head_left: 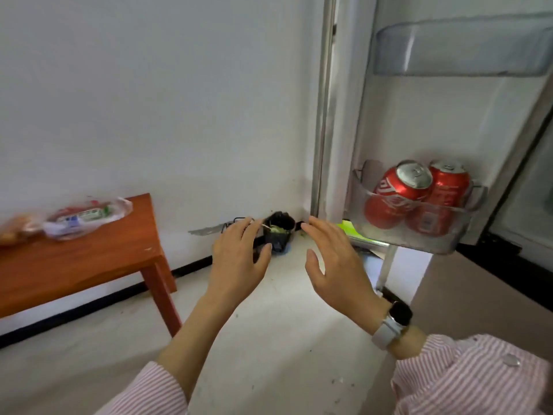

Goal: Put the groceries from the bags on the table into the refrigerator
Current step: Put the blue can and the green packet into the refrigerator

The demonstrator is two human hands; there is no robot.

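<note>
Room: white wall (pixel 149 100), pale floor (pixel 284 339), fridge door (pixel 449 121) swung open at right.
Groceries on table: clear plastic packet (pixel 86 218) with red and green print lies on the orange wooden table (pixel 74 265), far left; beside it something bready, blurred and cut off by the frame edge.
Cans: two red soda cans (pixel 416 196) sit tilted in the clear door bin (pixel 419 232), just right of the right hand.
Left hand (pixel 239 259): raised, palm down, fingers spread and relaxed, holding nothing; well apart from the packet.
Right hand (pixel 335 265): raised, fingers straight and loose, holding nothing; watch (pixel 393 323) on wrist, striped pink sleeve (pixel 466 375).
Hard to tell: small black bin (pixel 278 232) in the corner, partly hidden behind the left fingers; contents unclear. Fridge interior cut off at right.
</note>
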